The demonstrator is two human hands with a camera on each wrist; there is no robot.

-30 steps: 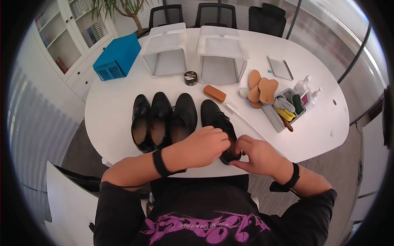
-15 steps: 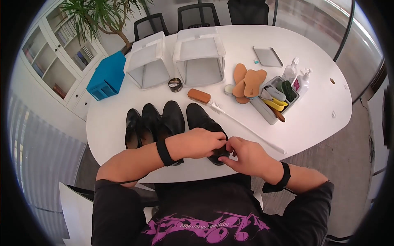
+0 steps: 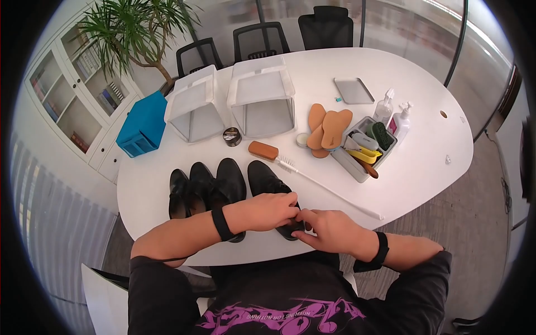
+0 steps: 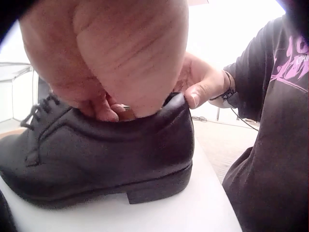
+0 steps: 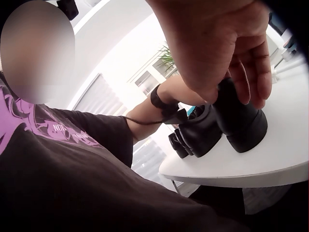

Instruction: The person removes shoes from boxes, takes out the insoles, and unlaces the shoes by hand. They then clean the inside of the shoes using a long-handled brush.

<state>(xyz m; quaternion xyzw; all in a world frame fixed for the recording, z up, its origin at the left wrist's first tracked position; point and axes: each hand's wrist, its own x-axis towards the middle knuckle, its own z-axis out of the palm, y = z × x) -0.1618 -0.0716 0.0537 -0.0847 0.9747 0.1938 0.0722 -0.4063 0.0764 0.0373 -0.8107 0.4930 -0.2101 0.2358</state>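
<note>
A black lace-up shoe [image 3: 261, 177] stands on the table, toe pointing away from the person. The left hand [image 3: 271, 211] reaches into its opening; in the left wrist view this hand [image 4: 125, 53] has curled fingers below the rim of the shoe [image 4: 106, 154], their tips hidden. At the heel, the right hand [image 3: 333, 230] pinches the collar, its thumb [image 4: 195, 96] on the outside. From the right wrist view, the right hand [image 5: 212, 43] is over the heel of the shoe [image 5: 241, 121]. Three more black shoes [image 3: 229, 178] stand in a row to the left.
Beyond the shoes lie a wooden brush [image 3: 263, 150], a long white brush [image 3: 335, 192] and a round tin [image 3: 231, 137]. Tan insoles [image 3: 335, 128], a grey caddy [image 3: 357, 170] and bottles [image 3: 400, 123] are to the right. Two clear-fronted boxes [image 3: 261, 89] and a blue box [image 3: 142, 125] stand behind.
The head view has shifted, so the table's objects sit lower and further left in it. Both hands stay at the same shoe, with little visible change in their grip.
</note>
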